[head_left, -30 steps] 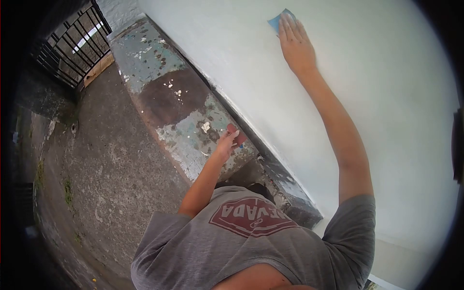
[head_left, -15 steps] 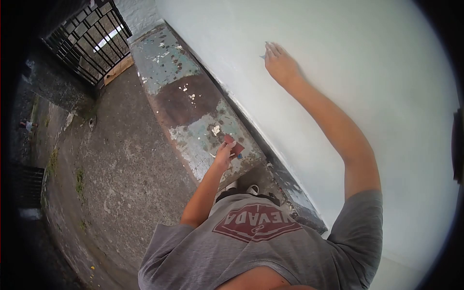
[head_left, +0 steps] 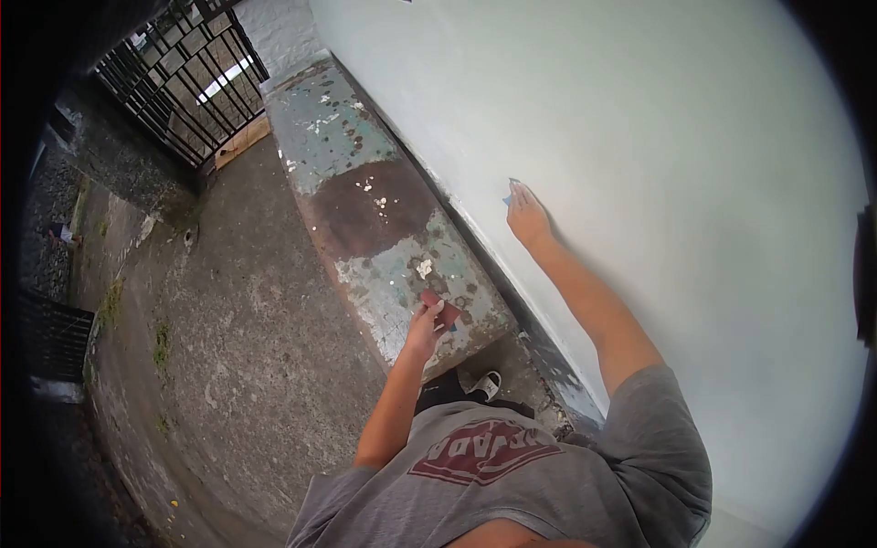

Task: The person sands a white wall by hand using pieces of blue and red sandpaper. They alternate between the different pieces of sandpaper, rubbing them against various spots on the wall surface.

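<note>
My left hand (head_left: 423, 331) is closed around a reddish-brown sheet of sandpaper (head_left: 447, 315), with a bit of blue at its lower edge. It is held above the near end of a worn, paint-flaked bench (head_left: 365, 283). On the right, my right hand (head_left: 527, 217) lies against the pale wall (head_left: 658, 183), fingers together. Beneath its fingertips a small blue sheet (head_left: 508, 196) sticks out, pressed to the wall. Most of that sheet is hidden by the hand.
A black barred gate (head_left: 196, 82) stands at the far left, beside a dark pillar (head_left: 128, 155). Rough concrete floor (head_left: 237, 301) runs along the bench's left side. My shoe (head_left: 491, 384) shows near the bench's end. White flakes (head_left: 424, 268) lie on the bench top.
My right hand has slid down the wall, closer to me, with the blue sheet under it. The left hand still grips the sandpaper; the whole view has shifted slightly.
</note>
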Motion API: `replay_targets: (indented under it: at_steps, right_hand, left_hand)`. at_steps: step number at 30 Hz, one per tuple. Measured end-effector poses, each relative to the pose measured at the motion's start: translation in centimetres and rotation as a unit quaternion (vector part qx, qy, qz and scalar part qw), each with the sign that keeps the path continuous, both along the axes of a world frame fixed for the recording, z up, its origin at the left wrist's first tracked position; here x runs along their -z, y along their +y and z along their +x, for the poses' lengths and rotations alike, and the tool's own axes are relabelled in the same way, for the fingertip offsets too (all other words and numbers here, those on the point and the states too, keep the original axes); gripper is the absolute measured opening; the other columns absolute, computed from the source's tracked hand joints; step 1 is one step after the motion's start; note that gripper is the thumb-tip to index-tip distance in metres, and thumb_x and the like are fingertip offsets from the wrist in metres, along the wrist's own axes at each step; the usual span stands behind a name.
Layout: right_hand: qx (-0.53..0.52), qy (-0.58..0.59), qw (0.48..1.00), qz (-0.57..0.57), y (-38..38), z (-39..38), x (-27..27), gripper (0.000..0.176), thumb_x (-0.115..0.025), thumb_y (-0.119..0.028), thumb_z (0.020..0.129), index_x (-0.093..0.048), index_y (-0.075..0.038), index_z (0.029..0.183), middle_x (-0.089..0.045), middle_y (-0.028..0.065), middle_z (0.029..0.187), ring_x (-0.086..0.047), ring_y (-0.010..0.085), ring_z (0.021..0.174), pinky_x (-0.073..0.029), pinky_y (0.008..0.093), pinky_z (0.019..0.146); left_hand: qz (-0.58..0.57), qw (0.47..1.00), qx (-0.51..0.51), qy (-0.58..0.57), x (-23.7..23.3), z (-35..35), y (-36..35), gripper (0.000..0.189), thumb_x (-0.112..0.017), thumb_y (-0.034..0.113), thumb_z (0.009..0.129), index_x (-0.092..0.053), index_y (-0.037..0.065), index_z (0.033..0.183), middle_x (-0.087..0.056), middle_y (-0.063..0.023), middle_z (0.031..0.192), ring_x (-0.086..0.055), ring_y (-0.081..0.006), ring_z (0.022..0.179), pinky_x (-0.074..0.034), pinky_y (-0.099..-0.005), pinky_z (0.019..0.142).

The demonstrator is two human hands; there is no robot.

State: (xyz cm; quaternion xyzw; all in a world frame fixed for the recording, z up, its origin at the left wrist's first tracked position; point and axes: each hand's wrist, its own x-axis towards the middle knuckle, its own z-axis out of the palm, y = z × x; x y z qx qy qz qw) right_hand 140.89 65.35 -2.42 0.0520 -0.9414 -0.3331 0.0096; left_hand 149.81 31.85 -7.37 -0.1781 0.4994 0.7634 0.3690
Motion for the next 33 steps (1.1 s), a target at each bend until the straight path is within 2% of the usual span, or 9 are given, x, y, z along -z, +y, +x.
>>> replay_targets:
  at_steps: [3,7,10,13,16,19,26,31,33]
  right_hand:
    - [-0.038,0.063,0.997,-0.006,0.7,-3.6,-5.2,0.047,-0.044,-0.018,0.101,-0.053,0.011,0.137,-0.044,0.023,0.153,-0.039,0.0278,0.146,-0.023,0.0395,0.124]
    - [-0.092,0.138,0.984,0.064,0.1,-8.6,-17.7,0.045,-0.046,-0.015,0.099,-0.054,0.008,0.138,-0.045,0.0182,0.154,-0.041,0.0249,0.144,-0.026,0.0371,0.123]
    - [-0.1,0.197,0.973,0.069,-0.2,-11.6,-21.3,0.045,-0.047,-0.014,0.099,-0.054,0.008,0.137,-0.046,0.0167,0.154,-0.04,0.0245,0.145,-0.027,0.0368,0.123]
    - [-0.087,0.203,0.974,0.056,-1.0,-11.6,-16.8,0.045,-0.05,-0.011,0.095,-0.055,0.009,0.135,-0.047,0.0167,0.153,-0.043,0.0239,0.142,-0.03,0.0372,0.122]
    - [-0.034,0.083,0.994,0.062,-0.8,-11.1,-9.4,0.044,-0.046,-0.014,0.099,-0.055,0.007,0.136,-0.044,0.0164,0.155,-0.038,0.0243,0.147,-0.027,0.0368,0.123]
    - [-0.04,0.014,0.999,0.024,-0.8,-11.3,-10.0,0.044,-0.046,-0.014,0.099,-0.055,0.007,0.137,-0.046,0.0167,0.154,-0.039,0.0243,0.146,-0.027,0.0372,0.123]
    - [-0.085,0.213,0.968,0.098,-1.9,-15.7,-20.9,0.047,-0.048,-0.012,0.096,-0.052,0.008,0.138,-0.048,0.0168,0.152,-0.042,0.0244,0.144,-0.029,0.038,0.123]
    - [-0.041,0.129,0.986,0.095,-1.4,-14.1,-12.1,0.048,-0.046,-0.016,0.098,-0.051,0.008,0.14,-0.046,0.0166,0.154,-0.042,0.0241,0.144,-0.028,0.0377,0.123]
    - [-0.037,0.084,0.993,0.068,-1.5,-13.5,-12.1,0.047,-0.047,-0.015,0.098,-0.052,0.008,0.139,-0.046,0.017,0.154,-0.042,0.0247,0.144,-0.028,0.0379,0.123]
  left_hand:
    - [0.008,1.0,0.01,-0.007,1.2,-1.9,-0.3,0.037,-0.069,0.026,0.096,-0.054,0.015,0.128,-0.062,-0.0009,0.116,-0.06,-0.0172,0.105,-0.046,-0.039,0.093]
    - [0.044,0.999,0.027,0.018,0.2,-4.8,0.4,0.038,-0.066,0.028,0.098,-0.052,0.015,0.13,-0.062,-0.001,0.115,-0.06,-0.0153,0.102,-0.046,-0.0351,0.091]
    - [0.043,0.999,0.032,0.011,-0.6,-6.8,0.6,0.039,-0.066,0.028,0.098,-0.051,0.015,0.131,-0.062,-0.0009,0.116,-0.059,-0.0156,0.103,-0.046,-0.0361,0.092]
    - [0.046,0.998,0.045,0.001,1.3,-8.4,0.3,0.039,-0.066,0.029,0.098,-0.051,0.015,0.131,-0.062,-0.0007,0.117,-0.059,-0.016,0.105,-0.045,-0.0374,0.093]
    - [0.038,0.998,0.051,-0.01,1.1,-9.5,-0.7,0.034,-0.066,0.027,0.098,-0.054,0.016,0.127,-0.062,0.0001,0.118,-0.061,-0.0149,0.105,-0.047,-0.0371,0.09]
    - [0.045,0.998,0.035,-0.027,1.4,-10.4,-2.0,0.033,-0.066,0.027,0.098,-0.054,0.016,0.127,-0.062,0.0005,0.117,-0.06,-0.0148,0.105,-0.046,-0.0368,0.092]
    - [0.065,0.996,0.034,-0.052,4.2,-12.3,-2.7,0.033,-0.066,0.026,0.098,-0.054,0.017,0.127,-0.062,0.001,0.114,-0.059,-0.0137,0.101,-0.045,-0.0361,0.092]
    - [0.08,0.995,0.031,-0.043,4.2,-12.8,-1.1,0.032,-0.063,0.029,0.099,-0.054,0.016,0.127,-0.064,-0.0004,0.11,-0.06,-0.0152,0.101,-0.044,-0.0344,0.092]
    - [0.083,0.995,0.039,-0.04,3.3,-13.0,-0.9,0.03,-0.063,0.028,0.099,-0.055,0.016,0.125,-0.063,-0.0002,0.109,-0.06,-0.0149,0.1,-0.044,-0.0342,0.092]
